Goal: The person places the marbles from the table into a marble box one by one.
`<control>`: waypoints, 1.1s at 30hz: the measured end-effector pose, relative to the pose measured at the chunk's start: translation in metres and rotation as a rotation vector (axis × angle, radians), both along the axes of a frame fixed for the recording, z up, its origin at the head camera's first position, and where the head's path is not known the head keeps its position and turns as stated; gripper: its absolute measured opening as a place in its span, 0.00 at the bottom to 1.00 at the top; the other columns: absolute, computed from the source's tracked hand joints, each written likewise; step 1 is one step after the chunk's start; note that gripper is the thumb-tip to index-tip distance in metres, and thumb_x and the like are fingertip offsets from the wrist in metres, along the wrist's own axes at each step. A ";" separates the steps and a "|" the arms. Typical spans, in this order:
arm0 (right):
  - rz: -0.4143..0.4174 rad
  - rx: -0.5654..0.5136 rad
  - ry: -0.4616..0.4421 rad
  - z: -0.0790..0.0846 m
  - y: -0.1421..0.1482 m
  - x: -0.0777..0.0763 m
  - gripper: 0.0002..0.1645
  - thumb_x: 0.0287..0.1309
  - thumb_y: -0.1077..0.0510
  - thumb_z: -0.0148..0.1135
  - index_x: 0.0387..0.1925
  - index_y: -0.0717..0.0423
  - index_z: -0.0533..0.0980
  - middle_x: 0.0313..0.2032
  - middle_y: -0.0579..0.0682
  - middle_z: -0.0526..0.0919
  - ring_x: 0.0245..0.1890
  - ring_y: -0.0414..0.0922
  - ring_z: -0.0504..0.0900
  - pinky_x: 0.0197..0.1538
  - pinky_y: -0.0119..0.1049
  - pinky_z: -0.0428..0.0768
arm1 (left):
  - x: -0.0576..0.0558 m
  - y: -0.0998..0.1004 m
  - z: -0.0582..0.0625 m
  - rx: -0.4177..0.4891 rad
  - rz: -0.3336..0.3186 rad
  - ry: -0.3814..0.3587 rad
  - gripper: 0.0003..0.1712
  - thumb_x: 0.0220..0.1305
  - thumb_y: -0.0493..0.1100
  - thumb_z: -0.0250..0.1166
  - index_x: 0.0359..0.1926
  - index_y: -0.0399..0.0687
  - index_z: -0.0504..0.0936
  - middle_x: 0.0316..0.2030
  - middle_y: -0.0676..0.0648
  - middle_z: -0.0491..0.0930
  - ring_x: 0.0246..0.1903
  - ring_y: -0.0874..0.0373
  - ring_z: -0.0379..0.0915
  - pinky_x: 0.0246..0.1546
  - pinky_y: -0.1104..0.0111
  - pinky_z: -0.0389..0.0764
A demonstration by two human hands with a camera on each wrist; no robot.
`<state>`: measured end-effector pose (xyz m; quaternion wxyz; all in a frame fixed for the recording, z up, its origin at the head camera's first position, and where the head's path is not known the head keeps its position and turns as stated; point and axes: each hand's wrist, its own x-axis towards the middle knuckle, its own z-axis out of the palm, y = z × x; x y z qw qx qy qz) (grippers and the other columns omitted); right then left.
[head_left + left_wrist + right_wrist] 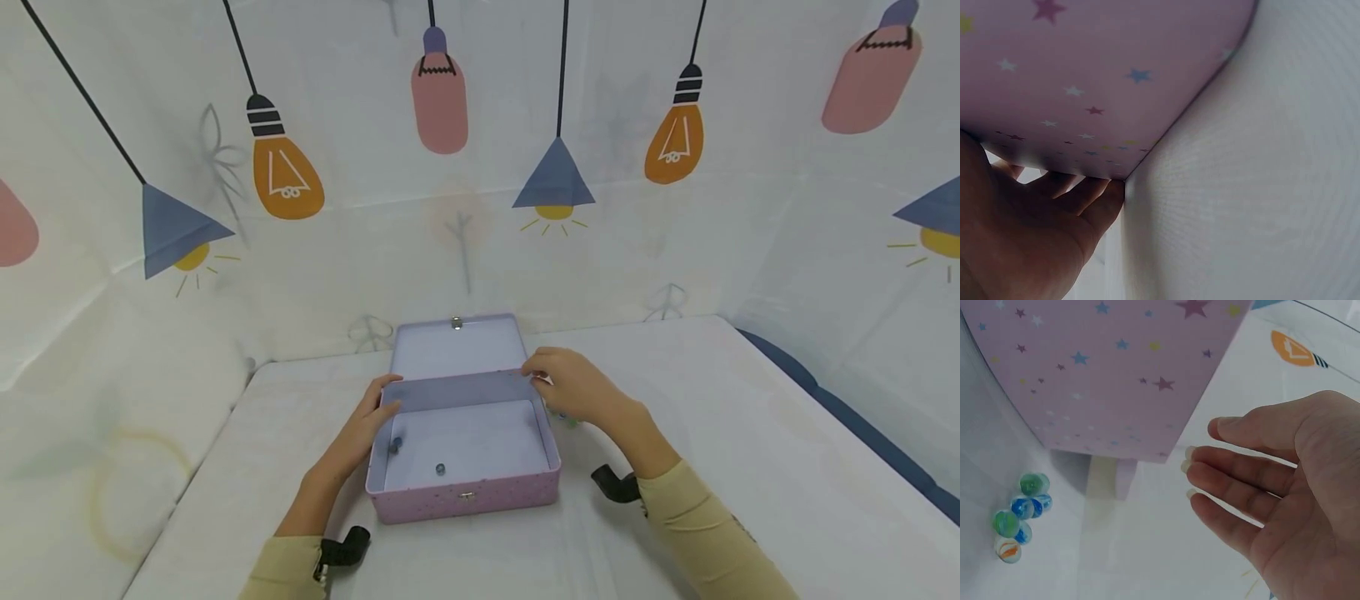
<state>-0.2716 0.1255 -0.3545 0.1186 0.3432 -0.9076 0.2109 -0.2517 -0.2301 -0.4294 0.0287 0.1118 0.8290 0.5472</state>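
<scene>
A pink tin box (510, 493) with printed stars lies on the white table, its lid (457, 354) folded back. My left hand (369, 423) grips its left wall, thumb over the rim; in the left wrist view the fingers (1107, 203) lie along the starry outside. By the back right corner is my right hand (573, 385), fingers loosely bent; the right wrist view shows nothing between them. Inside the box are a small grey marble (440, 469) and dark marbles (395, 445) by the left wall. Several glass marbles (1006, 523) sit on the table right of the box, mostly hidden under my right hand in the head view.
A white cloth (675, 392) covers the table. Behind it hangs a pale curtain (495, 250) printed with lamps and bulbs. Along the right edge runs a dark blue strip (847, 407). Black wrist mounts (617, 483) sit at both sleeves.
</scene>
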 end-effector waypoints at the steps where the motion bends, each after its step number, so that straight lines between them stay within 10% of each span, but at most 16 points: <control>1: -0.003 -0.002 -0.004 0.001 0.001 0.000 0.10 0.61 0.67 0.61 0.43 0.60 0.84 0.39 0.50 0.85 0.39 0.42 0.82 0.44 0.38 0.83 | 0.000 0.000 0.000 -0.001 0.002 0.000 0.27 0.78 0.48 0.45 0.73 0.52 0.54 0.79 0.40 0.42 0.79 0.39 0.29 0.75 0.39 0.38; 33: -0.148 0.260 -0.395 -0.024 0.042 -0.025 0.10 0.55 0.66 0.61 0.38 0.62 0.84 0.39 0.54 0.87 0.37 0.45 0.81 0.39 0.40 0.82 | 0.000 0.001 0.001 0.013 0.004 -0.012 0.26 0.79 0.47 0.45 0.73 0.52 0.54 0.79 0.40 0.42 0.79 0.41 0.29 0.75 0.39 0.39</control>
